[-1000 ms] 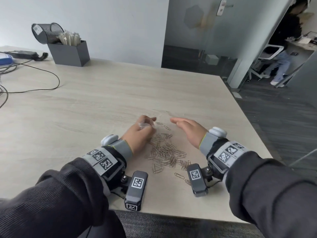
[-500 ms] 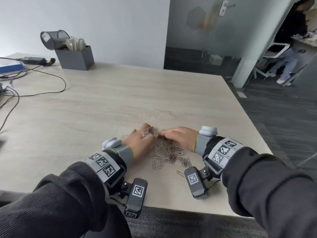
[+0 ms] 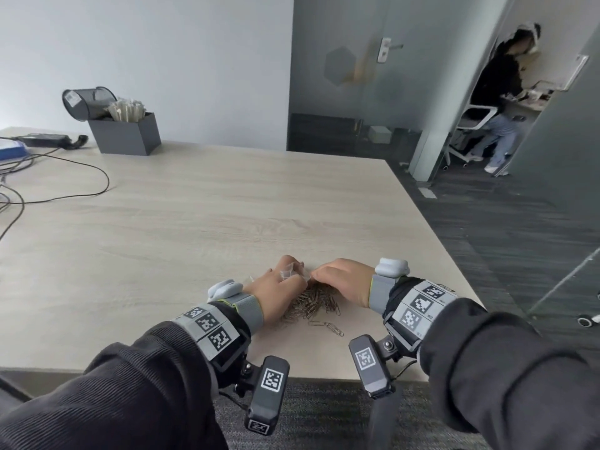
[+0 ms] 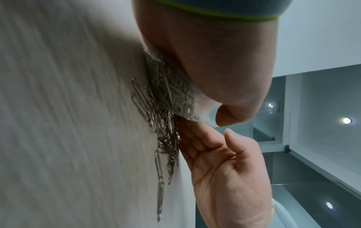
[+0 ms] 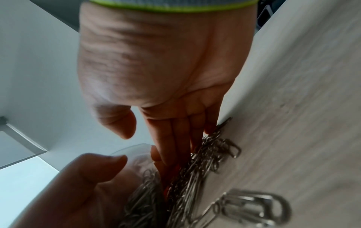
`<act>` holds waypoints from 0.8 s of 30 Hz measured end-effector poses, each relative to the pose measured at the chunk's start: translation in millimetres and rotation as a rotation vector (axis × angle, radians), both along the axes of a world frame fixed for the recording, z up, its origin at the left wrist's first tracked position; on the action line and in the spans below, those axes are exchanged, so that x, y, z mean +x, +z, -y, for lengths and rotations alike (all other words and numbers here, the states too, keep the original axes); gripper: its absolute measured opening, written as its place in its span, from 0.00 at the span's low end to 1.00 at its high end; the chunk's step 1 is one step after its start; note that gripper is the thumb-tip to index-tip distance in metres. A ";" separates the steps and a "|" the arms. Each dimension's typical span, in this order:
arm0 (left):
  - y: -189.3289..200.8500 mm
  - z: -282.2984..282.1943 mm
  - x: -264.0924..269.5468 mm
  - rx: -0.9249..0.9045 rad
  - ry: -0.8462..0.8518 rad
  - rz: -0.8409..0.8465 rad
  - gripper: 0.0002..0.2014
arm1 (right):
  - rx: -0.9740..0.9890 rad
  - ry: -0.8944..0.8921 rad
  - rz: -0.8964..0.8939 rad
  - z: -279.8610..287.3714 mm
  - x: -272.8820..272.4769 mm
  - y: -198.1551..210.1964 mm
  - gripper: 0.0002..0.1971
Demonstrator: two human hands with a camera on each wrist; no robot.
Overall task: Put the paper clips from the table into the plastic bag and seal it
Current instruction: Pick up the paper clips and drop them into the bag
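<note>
The left hand has its grip closed on the clear bag (some clips already inside), mouth low on the tabletop. The right hand, fingers straight, presses against the clips heaped between both hands.

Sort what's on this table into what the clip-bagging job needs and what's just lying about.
Job:
plastic bag, held by the left hand
paper clips on the table
right hand, fingers against the pile

Lying about:
grey box
mesh cup
cables
power adapter
</note>
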State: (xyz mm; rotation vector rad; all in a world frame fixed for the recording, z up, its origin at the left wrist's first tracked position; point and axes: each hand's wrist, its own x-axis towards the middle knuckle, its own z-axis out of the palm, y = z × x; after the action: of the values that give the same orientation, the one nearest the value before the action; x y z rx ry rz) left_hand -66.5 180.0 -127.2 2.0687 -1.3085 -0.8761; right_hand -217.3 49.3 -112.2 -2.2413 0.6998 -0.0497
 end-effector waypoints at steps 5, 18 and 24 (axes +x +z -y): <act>22.4 -9.0 -12.5 -0.148 -0.005 -0.129 0.15 | 0.095 -0.041 0.086 -4.0 -18.0 12.0 0.22; 96.7 -22.0 38.8 -0.849 0.296 -0.557 0.09 | 0.343 -0.141 0.356 -1.8 -26.3 33.1 0.24; 100.7 -36.8 67.7 -0.881 0.400 -0.548 0.08 | 0.352 -0.130 0.356 -5.6 -21.8 32.5 0.24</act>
State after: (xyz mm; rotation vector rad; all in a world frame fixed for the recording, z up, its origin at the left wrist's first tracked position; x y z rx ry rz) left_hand 1.3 216.8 -26.5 1.2020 -0.7301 -0.4871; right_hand -239.2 54.9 -79.7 -1.7873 0.6037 -0.3527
